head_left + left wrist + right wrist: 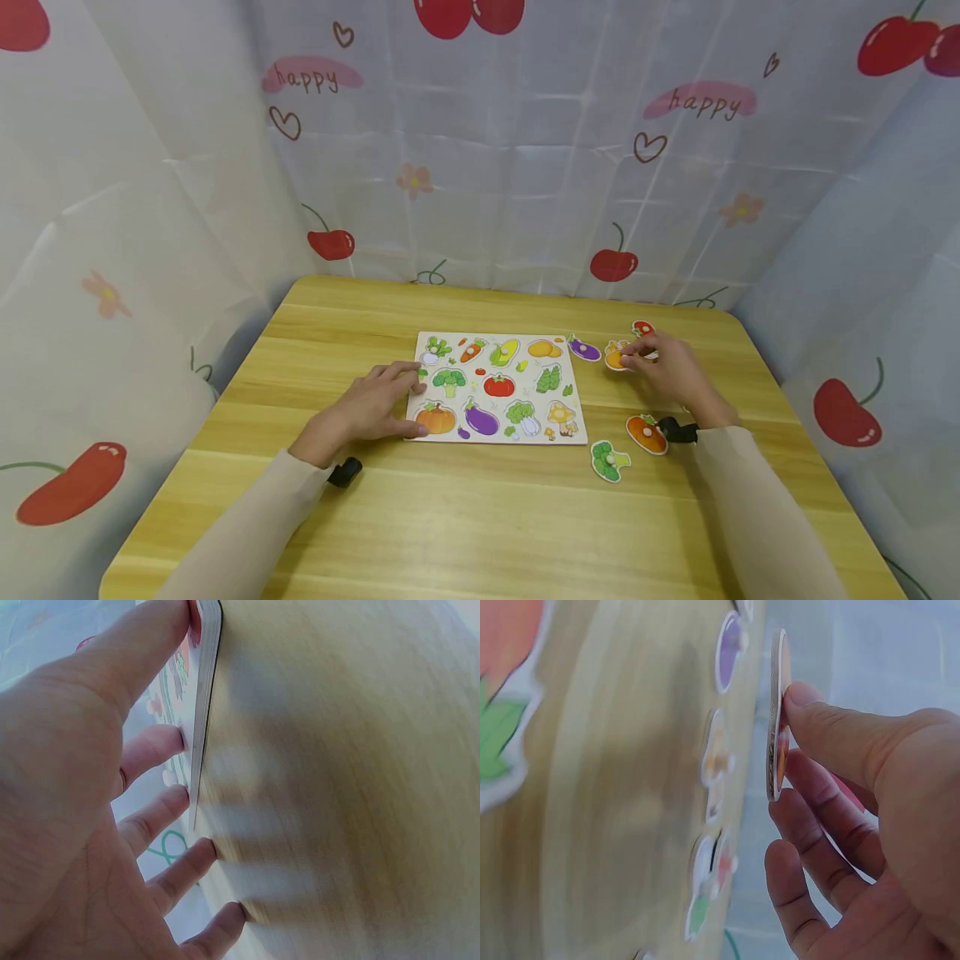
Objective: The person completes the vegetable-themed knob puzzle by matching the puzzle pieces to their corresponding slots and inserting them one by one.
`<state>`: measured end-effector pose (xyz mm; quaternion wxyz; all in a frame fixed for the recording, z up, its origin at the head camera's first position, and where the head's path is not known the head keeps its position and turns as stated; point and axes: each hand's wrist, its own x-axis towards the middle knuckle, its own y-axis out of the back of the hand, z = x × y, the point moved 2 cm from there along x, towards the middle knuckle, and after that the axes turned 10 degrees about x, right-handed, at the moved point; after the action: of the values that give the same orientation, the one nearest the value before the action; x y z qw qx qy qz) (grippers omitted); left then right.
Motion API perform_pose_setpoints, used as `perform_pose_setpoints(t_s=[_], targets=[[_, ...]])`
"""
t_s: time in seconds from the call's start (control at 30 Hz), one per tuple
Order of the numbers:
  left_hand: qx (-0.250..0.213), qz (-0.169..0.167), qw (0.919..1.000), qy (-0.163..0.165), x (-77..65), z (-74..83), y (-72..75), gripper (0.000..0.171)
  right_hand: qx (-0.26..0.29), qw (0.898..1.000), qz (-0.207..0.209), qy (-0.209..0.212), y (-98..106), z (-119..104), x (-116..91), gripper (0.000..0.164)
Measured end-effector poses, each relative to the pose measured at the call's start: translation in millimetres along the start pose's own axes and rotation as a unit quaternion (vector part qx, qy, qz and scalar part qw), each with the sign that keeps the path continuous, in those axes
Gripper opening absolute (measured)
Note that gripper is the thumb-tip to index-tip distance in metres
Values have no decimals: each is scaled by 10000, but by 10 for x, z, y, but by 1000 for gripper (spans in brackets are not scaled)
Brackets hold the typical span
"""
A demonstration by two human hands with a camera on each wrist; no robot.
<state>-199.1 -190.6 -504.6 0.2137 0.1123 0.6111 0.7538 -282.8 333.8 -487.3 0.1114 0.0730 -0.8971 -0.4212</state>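
A white vegetable puzzle board (468, 400) lies on the table, printed with a tomato, an eggplant, a pumpkin and others. My left hand (375, 402) rests at its left side, fingers spread, with the thumb on the lower left corner. The left wrist view shows the board's edge (202, 712) beside the fingertips. To the right of the board, my right hand (671, 371) pinches an orange, rounded puzzle piece (615, 358) between thumb and fingers. The right wrist view shows this thin piece (775, 727) edge-on, above the table; its picture is mostly hidden.
Loose knobbed pieces lie right of the board: an eggplant (583, 348), a red piece (642, 328), a broccoli (607, 461) and an orange piece (643, 435) beside the right wrist's black camera. A mushroom-like piece (715, 754) lies beyond the right hand. Printed curtains (495, 208) enclose the table.
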Motion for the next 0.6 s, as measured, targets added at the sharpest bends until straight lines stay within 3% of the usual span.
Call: perform_pose_setpoints(t_s=[0.23,0.6], targets=[[-4,-41,10000,14,-2,19,28,70,71,9996,-37,255,-90,-193,124,18],[-60,-60,10000,-2,-10,22,36,70,507,9982,-252,182,-329,-439,324,16]])
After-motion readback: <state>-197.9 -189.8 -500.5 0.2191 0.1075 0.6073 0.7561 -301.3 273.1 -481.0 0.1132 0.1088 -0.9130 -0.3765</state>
